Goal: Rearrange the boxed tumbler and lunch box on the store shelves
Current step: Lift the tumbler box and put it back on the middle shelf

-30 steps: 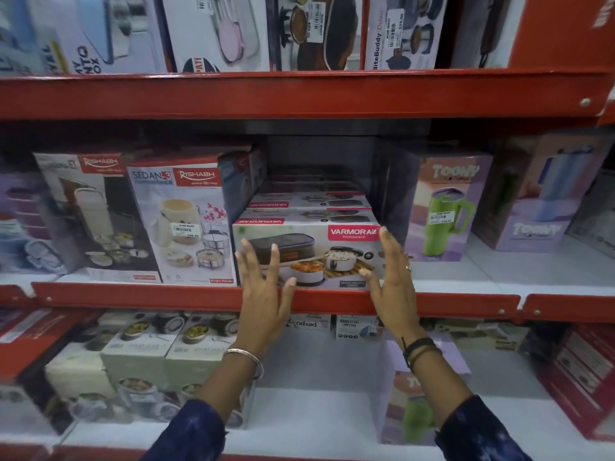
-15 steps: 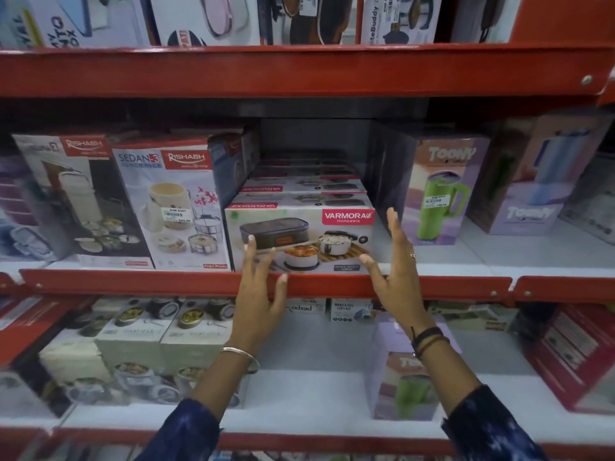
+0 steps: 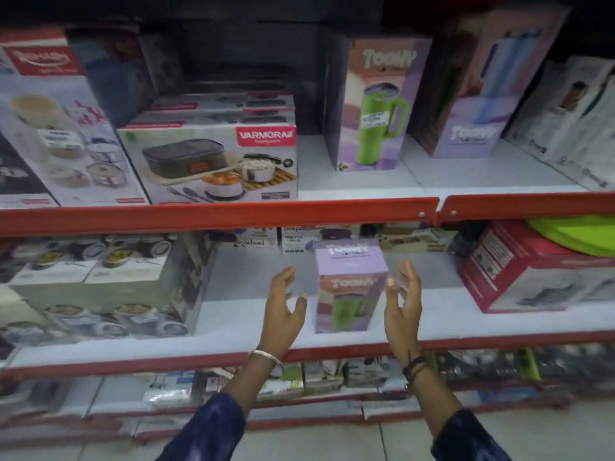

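- A lilac boxed tumbler (image 3: 351,284) is standing upright on the lower shelf (image 3: 253,331).
- The left hand (image 3: 283,314) and right hand (image 3: 401,314) are flanking it, fingers (image 3: 391,287) spread, gripping nothing.
- The lunch box (image 3: 213,161) is sitting one shelf above.

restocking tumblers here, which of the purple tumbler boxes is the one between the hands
The small tumbler box alone on the lower shelf, between the left hand and right hand. The other two stand on the shelf above.

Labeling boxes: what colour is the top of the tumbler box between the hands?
Lilac purple with white lettering on the tumbler box, seen in the head view.
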`<state>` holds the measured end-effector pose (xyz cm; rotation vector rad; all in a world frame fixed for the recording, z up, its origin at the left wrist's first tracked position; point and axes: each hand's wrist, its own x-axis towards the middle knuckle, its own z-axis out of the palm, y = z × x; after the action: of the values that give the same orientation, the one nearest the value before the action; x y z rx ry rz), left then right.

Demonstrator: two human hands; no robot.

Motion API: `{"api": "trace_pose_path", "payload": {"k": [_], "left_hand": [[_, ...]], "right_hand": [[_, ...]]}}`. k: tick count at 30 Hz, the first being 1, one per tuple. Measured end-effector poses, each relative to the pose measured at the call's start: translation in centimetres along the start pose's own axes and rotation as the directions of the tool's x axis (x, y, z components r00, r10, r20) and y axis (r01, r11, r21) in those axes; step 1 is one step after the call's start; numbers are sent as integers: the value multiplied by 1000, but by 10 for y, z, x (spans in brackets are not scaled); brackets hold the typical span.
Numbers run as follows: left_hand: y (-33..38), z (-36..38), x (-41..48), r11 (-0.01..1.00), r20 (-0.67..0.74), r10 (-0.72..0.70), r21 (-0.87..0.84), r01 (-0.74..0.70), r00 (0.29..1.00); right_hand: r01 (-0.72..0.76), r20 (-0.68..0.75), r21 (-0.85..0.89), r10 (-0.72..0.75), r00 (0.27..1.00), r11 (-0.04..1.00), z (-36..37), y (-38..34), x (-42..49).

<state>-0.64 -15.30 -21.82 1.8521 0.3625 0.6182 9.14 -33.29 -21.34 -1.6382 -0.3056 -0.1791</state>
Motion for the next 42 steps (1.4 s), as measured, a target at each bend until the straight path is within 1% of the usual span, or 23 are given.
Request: {"api": "trace_pose_path", "payload": {"k": [2, 3, 5, 6, 8, 13, 16, 19, 21, 24, 26, 29, 32, 42], "left_hand": [[-11, 19, 1, 988, 64, -155, -12, 156, 986], [-16, 27, 2, 978, 84, -207, -5, 208, 975], [-26, 39, 4, 970, 100, -242, 44, 238, 965], [-30, 43, 3, 971, 99, -230, 84, 222, 968], [-35, 49, 1, 976, 78, -184, 129, 173, 980], [-27, 53, -15, 989, -84, -144, 32, 147, 986], [-8, 50, -30, 997, -168, -74, -6, 74, 983], [20, 39, -41, 999, -227, 12, -31, -19, 974], [44, 30, -41, 992, -266, 120, 9, -122, 956], [86, 17, -29, 967, -330, 253, 67, -244, 910], [113, 9, -17, 951, -372, 307, 81, -299, 876], [143, -1, 1, 926, -399, 371, 96, -364, 838], [155, -6, 16, 921, -392, 389, 132, -367, 834], [161, -3, 15, 935, -386, 354, 112, -337, 852]], "right_hand": [[-114, 64, 40, 111, 992, 993, -3, 13, 4], [-158, 117, 50, 151, 982, 986, -4, 19, 5], [-201, 226, 40, 187, 956, 979, -5, 28, 7], [-207, 261, 24, 194, 946, 978, -6, 30, 8], [-205, 274, -17, 201, 941, 979, -8, 34, 8], [-162, 244, -8, 159, 957, 987, -17, 32, -6], [-113, 216, 48, 100, 971, 992, -23, 28, -16], [-41, 158, 98, 25, 987, 994, -27, 5, -21], [78, 98, 144, -92, 991, 986, -28, -22, -18], [246, -5, 189, -249, 968, 951, -26, -69, -5], [296, -48, 213, -293, 955, 931, -24, -94, 10], [333, -62, 244, -328, 942, 911, -22, -119, 32], [347, -44, 269, -348, 936, 898, -22, -131, 47], [348, -28, 224, -351, 936, 911, -27, -137, 48]]}}
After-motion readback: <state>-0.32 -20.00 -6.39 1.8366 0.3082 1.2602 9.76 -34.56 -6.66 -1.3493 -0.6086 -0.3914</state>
